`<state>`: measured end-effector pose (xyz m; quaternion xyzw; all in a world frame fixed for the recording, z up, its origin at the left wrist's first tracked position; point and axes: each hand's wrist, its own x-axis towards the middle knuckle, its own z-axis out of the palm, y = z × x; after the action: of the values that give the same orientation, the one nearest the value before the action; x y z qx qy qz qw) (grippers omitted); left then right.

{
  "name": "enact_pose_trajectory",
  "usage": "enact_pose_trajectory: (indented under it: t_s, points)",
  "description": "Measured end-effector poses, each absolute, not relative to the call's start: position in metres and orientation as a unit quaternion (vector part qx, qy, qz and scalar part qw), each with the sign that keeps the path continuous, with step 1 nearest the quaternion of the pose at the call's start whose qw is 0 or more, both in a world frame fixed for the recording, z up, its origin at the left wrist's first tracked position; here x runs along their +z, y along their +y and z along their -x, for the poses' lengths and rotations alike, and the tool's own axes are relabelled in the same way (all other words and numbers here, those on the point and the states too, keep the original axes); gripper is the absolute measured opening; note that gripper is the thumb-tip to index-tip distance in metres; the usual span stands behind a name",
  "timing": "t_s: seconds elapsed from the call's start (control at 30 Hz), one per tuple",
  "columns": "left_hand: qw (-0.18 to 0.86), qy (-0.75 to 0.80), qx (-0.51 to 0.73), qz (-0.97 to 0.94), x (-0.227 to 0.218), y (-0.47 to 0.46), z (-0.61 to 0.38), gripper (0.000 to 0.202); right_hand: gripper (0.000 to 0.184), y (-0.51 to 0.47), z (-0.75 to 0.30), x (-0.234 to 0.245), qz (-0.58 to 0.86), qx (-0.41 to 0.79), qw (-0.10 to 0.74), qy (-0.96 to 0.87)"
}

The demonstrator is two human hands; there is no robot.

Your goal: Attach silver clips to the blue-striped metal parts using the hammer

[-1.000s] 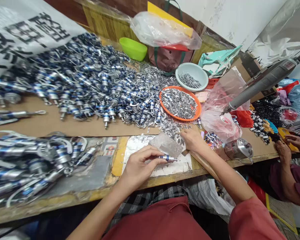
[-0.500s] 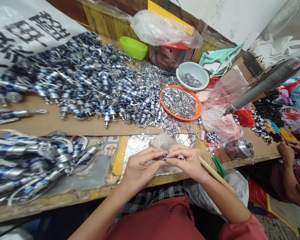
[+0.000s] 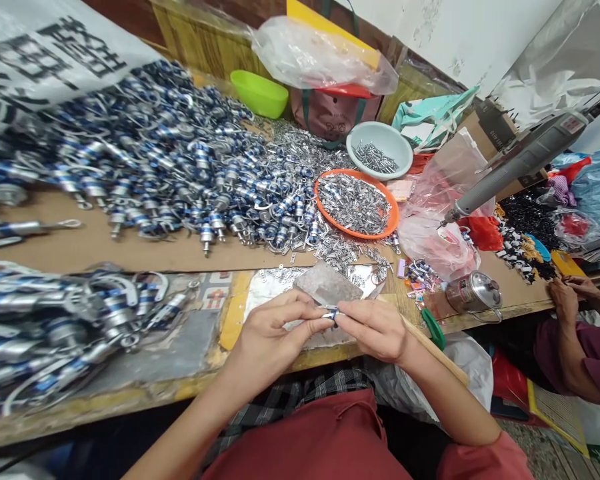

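My left hand (image 3: 273, 330) and my right hand (image 3: 375, 328) meet over the table's front edge, both pinched on one small silver-and-blue metal part (image 3: 331, 313). Their fingertips touch at the part, which is mostly hidden between them. Just behind them lies a flat grey metal plate (image 3: 326, 285) on a white sheet. Loose small silver tabs (image 3: 347, 253) are scattered beyond it, below an orange dish (image 3: 393, 215) filled with the same tabs.
A large heap of silver-and-blue parts (image 3: 170, 167) covers the cardboard at the left, with another pile (image 3: 55, 327) near the front left. A pale bowl of pins (image 3: 380, 145), green bowl (image 3: 259, 93), plastic bags, a steel cup (image 3: 473, 293) and a hanging grey power tool (image 3: 520, 163) stand right. Another person's hands (image 3: 573, 297) work at far right.
A second ago my right hand was reaching among the loose tabs near the dish; it came back to my left hand and now pinches the part with it.
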<state>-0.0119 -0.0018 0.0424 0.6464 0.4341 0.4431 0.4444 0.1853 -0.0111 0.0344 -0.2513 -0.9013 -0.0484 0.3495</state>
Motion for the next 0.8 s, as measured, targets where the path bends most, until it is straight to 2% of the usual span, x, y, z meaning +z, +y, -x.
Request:
enact_pose_trajectory:
  t_s: [0.1, 0.17, 0.27, 0.33, 0.43, 0.5, 0.57, 0.67, 0.8]
  points:
    - [0.441, 0.441, 0.44, -0.646, 0.039, -0.004, 0.012, 0.011, 0.028, -0.013, -0.18, 0.032, 0.3, -0.02, 0.373, -0.878]
    - [0.48, 0.46, 0.423, -0.615, 0.033, -0.007, 0.01, 0.013, 0.024, -0.018, -0.176, 0.03, 0.344, 0.03, 0.393, -0.852]
    - [0.56, 0.484, 0.398, -0.542, 0.023, -0.012, 0.007, 0.043, 0.016, -0.024, -0.169, 0.031, 0.403, 0.127, 0.409, -0.808]
    - [0.597, 0.492, 0.396, -0.494, 0.019, -0.013, 0.005, 0.053, 0.014, -0.024, -0.17, 0.034, 0.425, 0.177, 0.393, -0.796]
    - [0.626, 0.496, 0.41, -0.44, 0.017, -0.01, 0.003, 0.053, 0.014, -0.008, -0.186, 0.035, 0.443, 0.184, 0.34, -0.809]
    - [0.642, 0.488, 0.417, -0.419, 0.018, -0.007, 0.002, 0.058, 0.02, 0.011, -0.205, 0.032, 0.48, 0.113, 0.295, -0.818]
    - [0.662, 0.475, 0.414, -0.406, 0.02, -0.004, 0.002, 0.065, 0.028, 0.031, -0.223, 0.026, 0.527, 0.017, 0.186, -0.829]
    - [0.682, 0.469, 0.396, -0.398, 0.023, 0.001, 0.003, 0.072, 0.032, 0.048, -0.233, 0.017, 0.52, -0.033, 0.028, -0.853]
    - [0.682, 0.49, 0.376, -0.392, 0.024, 0.006, 0.005, 0.079, 0.025, 0.051, -0.225, 0.011, 0.497, -0.054, -0.031, -0.866]
